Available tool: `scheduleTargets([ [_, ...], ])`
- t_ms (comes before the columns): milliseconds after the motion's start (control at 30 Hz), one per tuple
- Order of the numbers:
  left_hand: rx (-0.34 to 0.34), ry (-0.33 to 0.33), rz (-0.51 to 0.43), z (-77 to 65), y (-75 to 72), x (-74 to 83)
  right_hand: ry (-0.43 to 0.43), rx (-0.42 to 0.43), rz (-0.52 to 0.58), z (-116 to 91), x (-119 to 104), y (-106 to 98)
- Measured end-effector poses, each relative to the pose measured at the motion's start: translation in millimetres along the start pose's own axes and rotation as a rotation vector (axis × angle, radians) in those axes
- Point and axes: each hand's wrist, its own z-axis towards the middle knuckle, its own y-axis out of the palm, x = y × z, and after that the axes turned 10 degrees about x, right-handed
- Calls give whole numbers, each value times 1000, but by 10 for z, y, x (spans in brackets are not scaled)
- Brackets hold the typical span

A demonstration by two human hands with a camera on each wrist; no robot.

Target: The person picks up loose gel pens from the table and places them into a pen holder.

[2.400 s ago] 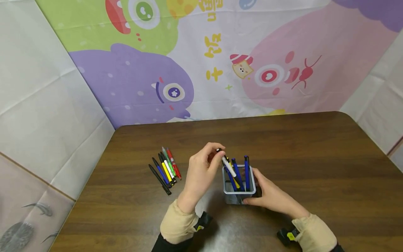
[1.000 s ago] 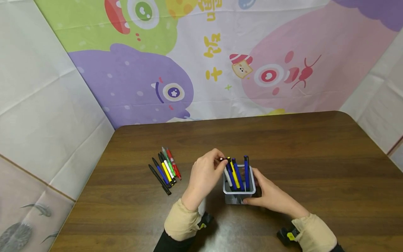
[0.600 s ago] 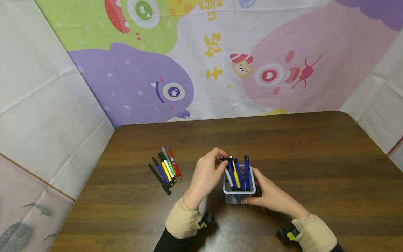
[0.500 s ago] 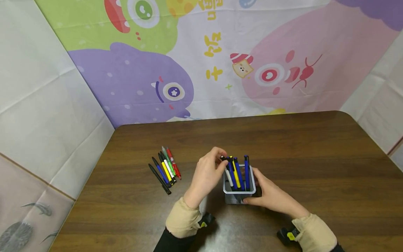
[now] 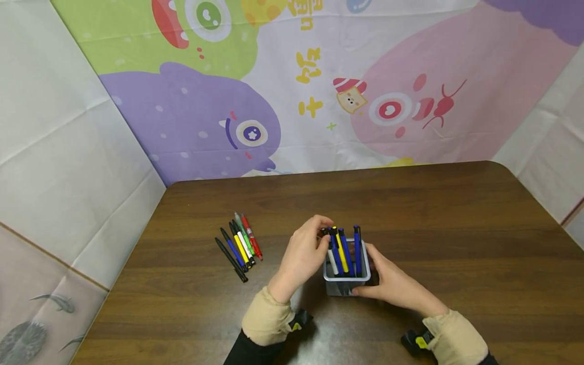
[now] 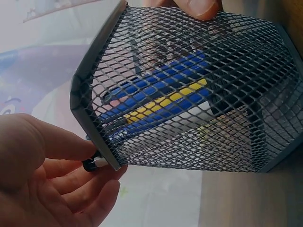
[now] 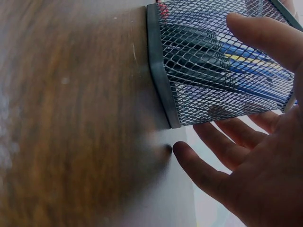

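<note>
Grey-rimmed mesh pen holder (image 5: 339, 289) stands upright on the wood-grain table (image 5: 438, 213), w/ several blue pens (image 5: 358, 253) & a yellow pen (image 5: 341, 253) in it, ends poking above the rim. Both hands busy: L hand (image 5: 300, 256) at holder's 10 o'clock, thumb & fingers pinching the black end of a white pen (image 5: 332, 261), rest of it leaning inside; R hand (image 5: 390, 284) at 4 o'clock, gripping holder's side. At holder's 9 o'clock, a slanted row, L to R: black pen (image 5: 228, 255), dark-blue pen (image 5: 234, 249), yellow-&-black pen (image 5: 241, 249), white-&-black pen (image 5: 245, 244), green pen (image 5: 246, 238), red pen (image 5: 252, 237). Cartoon-print cloth (image 5: 301, 142) at 12 o'clock, behind table.
</note>
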Motion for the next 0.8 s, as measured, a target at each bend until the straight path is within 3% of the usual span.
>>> scheduleTargets([
  [367, 35, -12, 6, 33, -78, -42, -6, 6, -5, -2, 9, 1],
  [700, 155, -77, 18, 107, -357, -197, 24, 12, -26, -7, -9, 5],
  [800, 202, -97, 64, 117, -448, -282, 29, 9, -21, -11, -5, 11],
])
